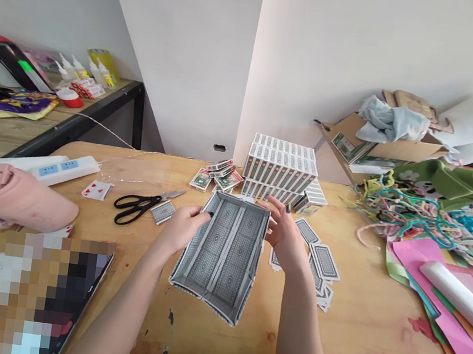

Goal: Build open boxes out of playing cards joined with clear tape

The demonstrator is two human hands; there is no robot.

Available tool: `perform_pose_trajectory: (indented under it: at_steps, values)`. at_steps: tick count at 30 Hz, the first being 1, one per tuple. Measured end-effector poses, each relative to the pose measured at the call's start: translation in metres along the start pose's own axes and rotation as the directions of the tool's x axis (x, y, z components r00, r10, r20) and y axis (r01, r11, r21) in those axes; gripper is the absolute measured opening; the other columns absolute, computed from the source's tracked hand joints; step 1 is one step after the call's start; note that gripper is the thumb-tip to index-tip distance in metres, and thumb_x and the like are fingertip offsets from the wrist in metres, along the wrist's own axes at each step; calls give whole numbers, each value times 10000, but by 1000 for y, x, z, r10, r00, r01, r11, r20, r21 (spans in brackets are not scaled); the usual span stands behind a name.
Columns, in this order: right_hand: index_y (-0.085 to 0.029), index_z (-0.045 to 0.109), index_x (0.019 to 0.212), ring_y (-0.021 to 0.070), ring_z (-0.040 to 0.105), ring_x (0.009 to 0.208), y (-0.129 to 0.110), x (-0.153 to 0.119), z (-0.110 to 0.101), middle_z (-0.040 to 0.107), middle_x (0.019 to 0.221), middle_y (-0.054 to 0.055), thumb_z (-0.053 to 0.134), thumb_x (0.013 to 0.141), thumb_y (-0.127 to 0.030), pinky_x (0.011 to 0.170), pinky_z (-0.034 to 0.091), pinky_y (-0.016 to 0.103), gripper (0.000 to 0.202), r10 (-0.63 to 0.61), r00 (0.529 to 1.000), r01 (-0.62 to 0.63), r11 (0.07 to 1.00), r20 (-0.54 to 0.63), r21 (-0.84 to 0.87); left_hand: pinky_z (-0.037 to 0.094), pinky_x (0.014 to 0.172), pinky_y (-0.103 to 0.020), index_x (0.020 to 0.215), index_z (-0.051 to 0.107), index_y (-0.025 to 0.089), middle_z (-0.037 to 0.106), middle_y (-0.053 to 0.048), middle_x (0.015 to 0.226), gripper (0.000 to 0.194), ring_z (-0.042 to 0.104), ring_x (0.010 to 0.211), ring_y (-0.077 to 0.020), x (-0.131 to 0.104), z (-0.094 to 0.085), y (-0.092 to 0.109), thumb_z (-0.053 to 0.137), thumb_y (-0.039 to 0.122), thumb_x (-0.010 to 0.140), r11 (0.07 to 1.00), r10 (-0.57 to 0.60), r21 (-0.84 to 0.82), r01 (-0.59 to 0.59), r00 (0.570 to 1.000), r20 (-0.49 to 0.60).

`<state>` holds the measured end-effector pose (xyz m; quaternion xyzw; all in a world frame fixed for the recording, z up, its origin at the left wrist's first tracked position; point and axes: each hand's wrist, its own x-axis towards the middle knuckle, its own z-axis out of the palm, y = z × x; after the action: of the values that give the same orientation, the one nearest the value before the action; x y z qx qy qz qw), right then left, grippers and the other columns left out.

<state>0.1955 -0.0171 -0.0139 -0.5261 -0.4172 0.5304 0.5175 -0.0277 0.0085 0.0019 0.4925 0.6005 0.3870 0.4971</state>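
Note:
An open tray made of grey patterned playing cards (pixel 224 250) is held tilted above the wooden table. My left hand (pixel 182 228) grips its left wall, thumb over the inner edge. At the tray's upper right side is my right hand (pixel 282 228), its fingers apart beside the wall; whether they touch it cannot be made out. Loose cards (pixel 324 261) lie face down to the right, partly behind my right arm. Behind the tray stands a stack of card boxes (pixel 281 165), with several smaller card packs (pixel 221 176) left of it.
Black-handled scissors (pixel 136 206) and a single card stack (pixel 162 211) lie left. A pink roll (pixel 22 197), power strip (pixel 65 169) and tablet (pixel 84 296) fill the left side. Coloured sheets (pixel 426 280) and tangled cords (pixel 413 210) cover the right.

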Motion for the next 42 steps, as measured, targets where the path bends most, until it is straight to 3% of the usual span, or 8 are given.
perform_pose_trajectory:
  at_steps: [4,9,21,29,32,37,40,42]
  values:
    - [-297,567,1222,221,563,1100,-4,-7,10,613,1247,42,614,774,-433,916,436,352,470,-51,996,73,942,77,-326,423,623,-271,724,652,164,661,-7,679,231,603,694,-205,3,1,-9,513,348,732,937,39,334,-102,981,188]
    - [-230,680,1035,218,588,1071,4,0,19,682,1113,31,573,735,-250,952,398,358,319,54,991,-5,929,125,-369,439,806,-294,978,640,188,704,-48,999,293,632,920,-226,6,2,-13,443,306,796,897,137,378,-230,957,256]
    - [-149,710,886,251,562,960,10,5,20,687,885,49,558,781,-526,846,387,336,420,91,985,-38,942,144,-333,313,575,-263,609,476,189,533,11,594,284,514,626,-166,4,0,-9,364,332,827,806,71,545,-229,953,296]
    - [-172,687,818,227,571,864,4,0,14,661,820,29,538,790,-563,769,418,306,419,167,938,-37,919,305,-392,296,560,-263,591,415,196,551,6,637,264,509,632,-163,-2,1,-2,342,308,818,801,27,549,-238,931,364]
    - [-176,636,706,185,536,722,4,-2,9,589,668,-1,524,784,-557,672,402,275,405,211,941,-44,851,266,-523,340,580,-263,646,497,187,600,-7,687,244,543,667,-180,-1,4,-7,357,311,802,803,-27,554,-217,917,398]
    - [-193,499,626,137,410,592,5,1,0,422,565,-35,442,816,-520,570,307,251,383,186,979,-97,776,79,-623,444,772,-275,972,595,185,675,-21,984,301,594,907,-205,4,3,-16,416,244,737,889,-20,377,-258,803,596]
    - [-200,412,606,126,356,576,5,3,-5,358,568,-40,393,832,-484,554,258,249,364,155,986,-160,748,-65,-644,449,795,-276,1014,593,197,677,-28,1009,320,591,934,-212,12,-8,-22,434,264,744,865,-25,428,-262,829,558]
    - [-202,382,591,123,344,570,4,2,-5,342,562,-41,396,829,-476,549,250,248,364,196,980,-177,733,-46,-657,450,762,-276,944,605,192,682,-30,963,271,591,895,-215,17,-17,-26,430,299,767,833,-21,476,-280,845,535]
